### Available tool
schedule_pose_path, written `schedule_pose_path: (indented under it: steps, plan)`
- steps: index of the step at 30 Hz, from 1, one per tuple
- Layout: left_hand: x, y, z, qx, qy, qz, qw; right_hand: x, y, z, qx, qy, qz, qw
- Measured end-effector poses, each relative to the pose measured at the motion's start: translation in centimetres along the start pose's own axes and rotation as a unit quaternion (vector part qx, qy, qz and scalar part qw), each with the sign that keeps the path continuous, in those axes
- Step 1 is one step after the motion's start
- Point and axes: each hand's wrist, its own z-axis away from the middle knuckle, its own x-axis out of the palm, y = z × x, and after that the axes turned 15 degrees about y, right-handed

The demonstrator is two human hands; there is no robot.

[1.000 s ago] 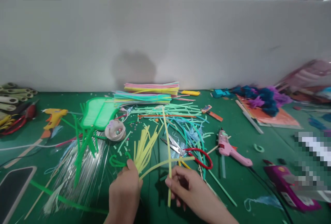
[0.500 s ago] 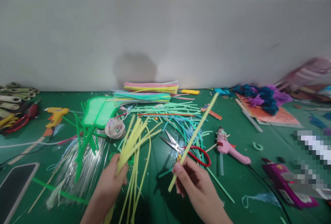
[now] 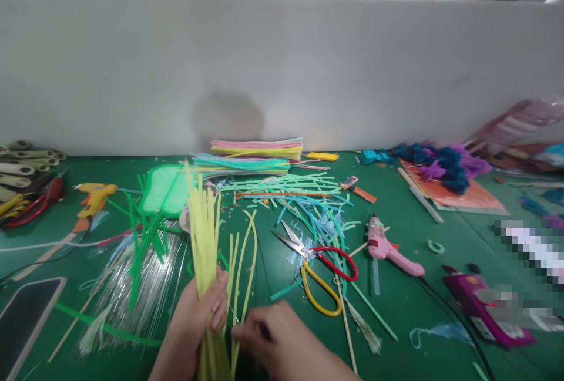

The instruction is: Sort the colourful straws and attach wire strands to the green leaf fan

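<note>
My left hand (image 3: 200,316) is closed around a thick bundle of yellow pipe cleaners (image 3: 202,234), held nearly upright. To its right, a few loose yellow pipe cleaners (image 3: 247,258) lie on the green table. My right hand (image 3: 282,340) is low beside the bundle, its fingers curled and slightly blurred, with the fingertips closed at one of these loose stems. Scissors (image 3: 304,249) with one red and one yellow handle lie open-bladed beyond my right hand. Behind the bundle, a whitish round flower-like piece (image 3: 185,221) is mostly hidden.
Bundles of coloured pipe cleaners (image 3: 251,164) lie by the white partition (image 3: 308,76). Cut teal stems are scattered in the middle. A pink glue gun (image 3: 392,246) is at right, a yellow glue gun (image 3: 94,196) at left. A phone (image 3: 30,322) lies front left.
The single yellow pipe cleaner has left my right hand's raised grip, and that hand has moved down and left. The bundle in my left hand is now more upright. The scissors' yellow handle is uncovered.
</note>
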Motion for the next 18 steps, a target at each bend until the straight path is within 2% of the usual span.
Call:
schedule_pose_path:
  steps: [2, 4, 7, 9, 14, 16, 18]
  plan:
    - [-0.7, 0.1, -0.3, -0.007, 0.000, -0.009, 1.000, -0.4, 0.0, -1.7, 0.005, 0.097, 0.069, 0.993]
    - [-1.0, 0.1, -0.7, -0.010, -0.014, -0.013, 1.000, -0.3, 0.0, -3.7, 0.012, 0.167, 0.151, 0.974]
    - [-1.1, -0.1, -0.9, -0.012, -0.026, -0.012, 1.000, 0.2, -0.2, -6.5, 0.046, 0.182, 0.273, 0.944]
    - [-1.0, -0.3, -1.0, -0.011, -0.020, -0.010, 1.000, 0.3, -0.1, -7.6, 0.057, 0.172, 0.312, 0.933]
    - [-1.0, -0.5, -0.8, -0.010, -0.021, -0.013, 1.000, -1.2, 0.9, -7.8, 0.053, 0.176, 0.320, 0.929]
    - [-1.0, -0.5, -0.8, -0.010, -0.019, -0.016, 1.000, -2.3, 1.0, -7.4, 0.038, 0.198, 0.289, 0.936]
    - [-0.8, -0.4, -0.8, -0.006, -0.008, -0.020, 1.000, -3.4, 0.6, -6.7, 0.021, 0.219, 0.215, 0.952]
